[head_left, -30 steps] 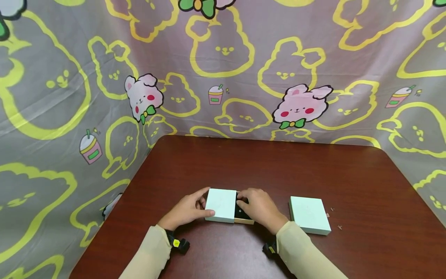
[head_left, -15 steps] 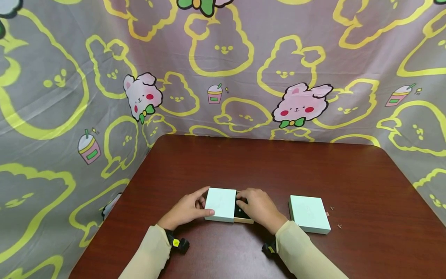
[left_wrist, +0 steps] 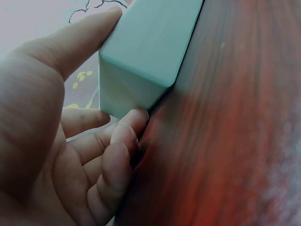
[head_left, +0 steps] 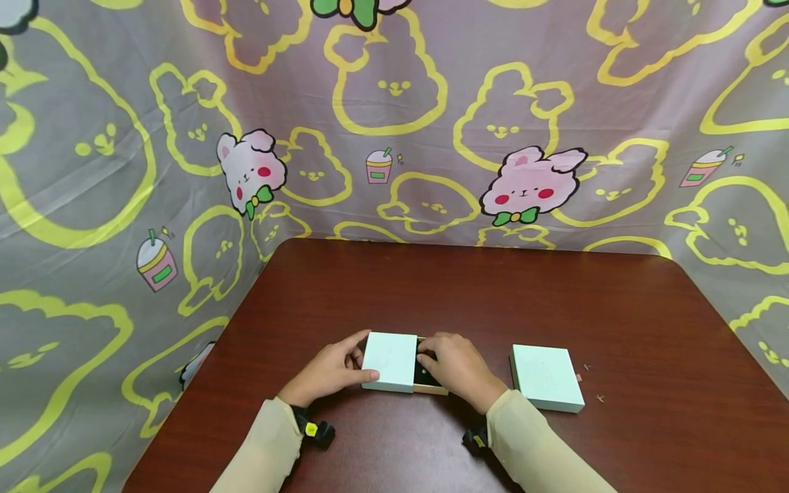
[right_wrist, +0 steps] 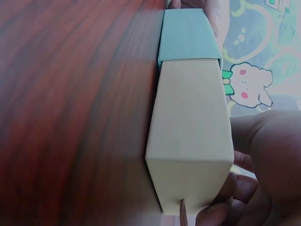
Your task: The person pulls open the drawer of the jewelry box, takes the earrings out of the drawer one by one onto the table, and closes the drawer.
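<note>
From my remote post I had the left grip (head_left: 329,370) pinching the mint sleeve (head_left: 390,361) on the desk (head_left: 462,294) at nine o'clock, the drawer (right_wrist: 190,113) jutting toward three, nearer the right grip (head_left: 459,366), whose hold I couldn't tell.

No word, number or brand can be read. Faint print is seen on the top of the partly opened box (head_left: 390,361), and also on the top of the other box (head_left: 547,377) (both too pale to be made out). On the patterned cloth (head_left: 425,154), a green label is drawn on each pink cup (head_left: 379,168), but any lettering there is too small to be told.
</note>
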`<state>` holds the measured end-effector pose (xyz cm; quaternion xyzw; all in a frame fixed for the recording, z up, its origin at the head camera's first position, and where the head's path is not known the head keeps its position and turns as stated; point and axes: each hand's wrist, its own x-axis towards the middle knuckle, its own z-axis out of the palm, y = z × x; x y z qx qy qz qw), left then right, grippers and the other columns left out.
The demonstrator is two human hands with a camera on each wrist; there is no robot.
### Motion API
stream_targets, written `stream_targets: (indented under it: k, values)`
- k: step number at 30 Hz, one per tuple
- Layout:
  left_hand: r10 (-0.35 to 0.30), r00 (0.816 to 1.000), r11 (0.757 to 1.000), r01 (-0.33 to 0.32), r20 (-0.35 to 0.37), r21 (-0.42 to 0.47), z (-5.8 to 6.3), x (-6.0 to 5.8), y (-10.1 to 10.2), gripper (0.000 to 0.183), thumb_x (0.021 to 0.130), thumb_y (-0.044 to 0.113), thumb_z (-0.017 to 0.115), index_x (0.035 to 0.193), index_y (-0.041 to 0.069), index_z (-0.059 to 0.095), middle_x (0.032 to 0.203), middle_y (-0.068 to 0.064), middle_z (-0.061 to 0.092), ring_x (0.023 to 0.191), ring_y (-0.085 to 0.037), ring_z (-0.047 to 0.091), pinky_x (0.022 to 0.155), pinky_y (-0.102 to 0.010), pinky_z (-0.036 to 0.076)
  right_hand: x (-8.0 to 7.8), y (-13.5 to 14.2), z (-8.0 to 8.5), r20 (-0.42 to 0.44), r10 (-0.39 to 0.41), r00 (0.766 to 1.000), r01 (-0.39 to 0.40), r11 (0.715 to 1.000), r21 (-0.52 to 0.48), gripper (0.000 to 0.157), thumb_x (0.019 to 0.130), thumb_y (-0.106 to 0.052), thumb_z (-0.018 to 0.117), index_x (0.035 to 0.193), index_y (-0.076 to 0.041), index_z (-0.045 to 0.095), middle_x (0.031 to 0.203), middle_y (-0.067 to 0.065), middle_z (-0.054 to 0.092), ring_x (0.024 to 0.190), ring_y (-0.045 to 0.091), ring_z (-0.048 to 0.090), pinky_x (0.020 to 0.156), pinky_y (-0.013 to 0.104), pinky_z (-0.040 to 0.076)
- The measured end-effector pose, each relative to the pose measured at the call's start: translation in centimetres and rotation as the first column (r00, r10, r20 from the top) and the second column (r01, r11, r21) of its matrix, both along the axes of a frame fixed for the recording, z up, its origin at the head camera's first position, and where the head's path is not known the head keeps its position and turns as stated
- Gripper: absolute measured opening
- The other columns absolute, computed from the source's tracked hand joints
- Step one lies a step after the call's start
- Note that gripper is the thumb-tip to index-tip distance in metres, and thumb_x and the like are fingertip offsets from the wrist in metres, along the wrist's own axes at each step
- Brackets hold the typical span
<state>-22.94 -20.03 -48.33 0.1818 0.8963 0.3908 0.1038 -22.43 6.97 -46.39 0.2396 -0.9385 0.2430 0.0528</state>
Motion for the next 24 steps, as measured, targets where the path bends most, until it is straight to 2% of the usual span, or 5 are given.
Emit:
stream_targets:
  k: [10,16,24]
  values:
    - [0.009,1.0,1.0,-0.009,0.0,-0.008,-0.13,-0.01,0.0,0.091,0.078,0.052,0.078,0.148,0.009,0.039,0.085,0.003,0.058,0.061,-0.012,0.053,0.054,-0.027,0.045,-0.13,-0.04,-0.13,0.01,-0.006,1.0,0.006,1.0,0.012,0.013,0.089,-0.023,0.072,0.1,-0.016,0.075,0.097,-0.001,0.068,0.083,0.018,0.064,0.071,0.038,0.05]
    - [0.016,1.0,1.0,-0.016,0.006,-0.017,-0.23,0.0,0.0,0.092,0.076,0.053,0.079,0.148,0.01,0.039,0.085,0.003,0.058,0.062,-0.012,0.052,0.054,-0.027,0.045,-0.16,0.02,-0.26,-0.001,-0.007,1.0,0.007,1.0,0.018,0.012,0.089,-0.022,0.072,0.098,-0.016,0.076,0.098,-0.001,0.068,0.086,0.018,0.065,0.073,0.038,0.051]
    - [0.019,1.0,0.999,-0.019,0.007,-0.029,-0.06,-0.11,0.11,0.093,0.076,0.053,0.078,0.148,0.01,0.039,0.085,0.003,0.058,0.062,-0.011,0.052,0.054,-0.027,0.045,-0.19,0.08,-0.3,-0.025,-0.009,1.0,0.01,1.0,0.025,0.011,0.088,-0.022,0.073,0.096,-0.016,0.076,0.094,-0.002,0.068,0.081,0.017,0.065,0.07,0.037,0.051]
